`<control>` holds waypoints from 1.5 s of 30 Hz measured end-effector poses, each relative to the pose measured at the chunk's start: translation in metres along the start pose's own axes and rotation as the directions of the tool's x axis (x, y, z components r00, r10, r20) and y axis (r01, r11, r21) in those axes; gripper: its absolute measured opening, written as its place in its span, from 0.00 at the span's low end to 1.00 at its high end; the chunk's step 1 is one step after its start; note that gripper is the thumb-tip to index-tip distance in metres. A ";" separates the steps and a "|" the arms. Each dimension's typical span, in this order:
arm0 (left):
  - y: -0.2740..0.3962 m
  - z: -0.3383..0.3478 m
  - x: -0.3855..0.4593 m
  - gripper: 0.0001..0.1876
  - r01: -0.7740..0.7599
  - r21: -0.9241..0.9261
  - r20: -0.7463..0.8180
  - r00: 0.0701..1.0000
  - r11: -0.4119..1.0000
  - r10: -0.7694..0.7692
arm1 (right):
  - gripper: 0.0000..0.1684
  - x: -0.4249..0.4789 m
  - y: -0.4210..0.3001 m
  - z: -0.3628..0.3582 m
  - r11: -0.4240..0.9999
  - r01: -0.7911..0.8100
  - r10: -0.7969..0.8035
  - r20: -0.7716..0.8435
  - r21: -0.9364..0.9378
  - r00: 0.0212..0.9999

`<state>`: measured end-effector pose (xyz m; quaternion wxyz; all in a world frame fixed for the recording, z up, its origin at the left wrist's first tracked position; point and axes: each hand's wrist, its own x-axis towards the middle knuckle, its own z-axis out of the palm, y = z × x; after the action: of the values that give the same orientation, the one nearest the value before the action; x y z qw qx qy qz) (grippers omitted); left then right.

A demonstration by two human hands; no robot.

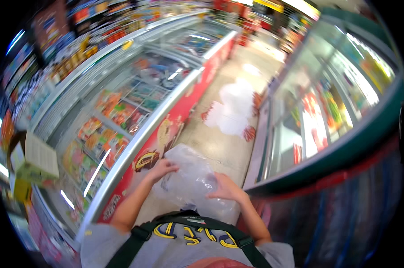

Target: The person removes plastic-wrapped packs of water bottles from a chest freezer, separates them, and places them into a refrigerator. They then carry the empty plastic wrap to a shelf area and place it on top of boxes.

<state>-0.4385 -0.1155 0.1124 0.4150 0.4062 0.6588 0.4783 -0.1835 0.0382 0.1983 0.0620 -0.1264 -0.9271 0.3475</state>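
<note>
A large clear plastic bag (192, 179), crumpled and shiny, spreads out in front of my body above the floor. On its left side my left hand (163, 170) pinches the film between thumb and curled fingers. My right hand (226, 188) holds the bag's right side, thumb apart and the other fingertips partly hidden by the plastic. I cannot make out anything inside the bag. Beyond it on the aisle floor lie white bundles (233, 110) with red, net-like ends, blurred.
A long chest freezer (148, 140) with glass lids and packaged food runs along the left. On its near left end sits an open cardboard box (41, 157). A glass-fronted display fridge (289, 134) with a dark green frame borders the right. Tiled floor (218, 147) lies between; stocked shelves (98, 37) stand behind the freezer.
</note>
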 end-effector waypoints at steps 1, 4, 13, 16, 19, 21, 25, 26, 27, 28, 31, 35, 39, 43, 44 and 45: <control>-0.003 -0.012 0.013 0.15 0.086 0.025 -0.026 0.996 0.996 -0.085 | 0.35 0.008 0.012 -0.011 0.987 0.154 -0.152 0.047 -0.036 0.987; 0.035 -0.015 0.056 0.11 -0.087 -0.158 -0.130 0.989 0.984 0.067 | 0.36 0.013 0.053 -0.023 0.991 0.007 0.020 0.193 -0.136 0.981; -0.041 -0.007 0.075 0.18 -0.192 -0.351 -0.407 0.913 0.916 0.036 | 0.15 0.124 -0.003 0.002 0.795 0.406 -0.591 0.425 0.450 0.686; -0.103 0.035 0.045 0.18 0.088 -0.767 -0.133 0.947 0.635 -0.293 | 0.17 0.146 -0.029 -0.004 0.817 0.404 -0.576 0.611 0.411 0.543; -0.125 0.051 0.002 0.17 0.134 -0.837 -0.027 0.958 0.531 -0.284 | 0.34 0.150 -0.039 -0.007 0.831 0.404 -0.549 0.676 0.382 0.490; -0.133 0.046 -0.035 0.17 0.127 -0.851 -0.023 0.960 0.509 -0.278 | 0.47 0.155 -0.059 -0.010 0.811 0.387 -0.584 0.651 0.439 0.486; -0.146 0.033 -0.110 0.16 0.060 -0.873 -0.088 0.957 0.484 -0.277 | 0.65 0.167 -0.117 0.018 0.798 0.405 -0.602 0.577 0.445 0.552; -0.150 0.027 -0.123 0.16 0.040 -0.872 -0.107 0.957 0.488 -0.270 | 0.66 0.167 -0.121 0.048 0.818 0.421 -0.575 0.536 0.392 0.618; -0.152 0.018 -0.136 0.16 0.023 -0.868 -0.126 0.956 0.496 -0.265 | 0.66 0.170 -0.129 0.076 0.827 0.386 -0.557 0.508 0.409 0.657; -0.154 0.007 -0.148 0.16 -0.003 -0.863 -0.156 0.953 0.504 -0.260 | 0.66 0.174 -0.136 0.105 0.832 0.351 -0.539 0.477 0.429 0.694; -0.156 -0.024 -0.162 0.15 -0.064 -0.835 -0.219 0.950 0.547 -0.223 | 0.65 0.186 -0.163 0.173 0.745 0.111 -0.545 0.505 0.658 0.670; -0.169 -0.032 -0.220 0.15 -0.089 -0.833 -0.260 0.935 0.547 -0.243 | 0.52 0.180 -0.224 0.237 0.791 0.174 -0.554 0.567 0.586 0.610; -0.171 -0.060 -0.287 0.14 -0.120 -0.781 -0.373 0.877 0.612 -0.304 | 0.34 0.205 -0.260 0.285 0.854 0.246 -0.498 0.583 0.458 0.642; -0.157 -0.123 -0.399 0.14 -0.177 -0.472 -0.881 0.065 0.863 -0.469 | 0.23 0.273 -0.301 0.310 0.869 0.208 -0.442 0.516 0.448 0.734; -0.158 -0.124 -0.433 0.13 -0.202 -0.377 -0.886 -0.206 0.904 -0.415 | 0.22 0.299 -0.311 0.310 0.882 0.192 -0.409 0.495 0.431 0.767; -0.184 -0.120 -0.467 0.12 -0.114 -0.282 -0.846 -0.440 0.953 -0.303 | 0.22 0.327 -0.323 0.313 0.890 0.179 -0.386 0.481 0.420 0.787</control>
<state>-0.4241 -0.6255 0.0326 -0.2481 -0.3061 0.6672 0.6322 -0.6232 -0.3024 0.1852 -0.1343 0.1350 -0.8353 0.5157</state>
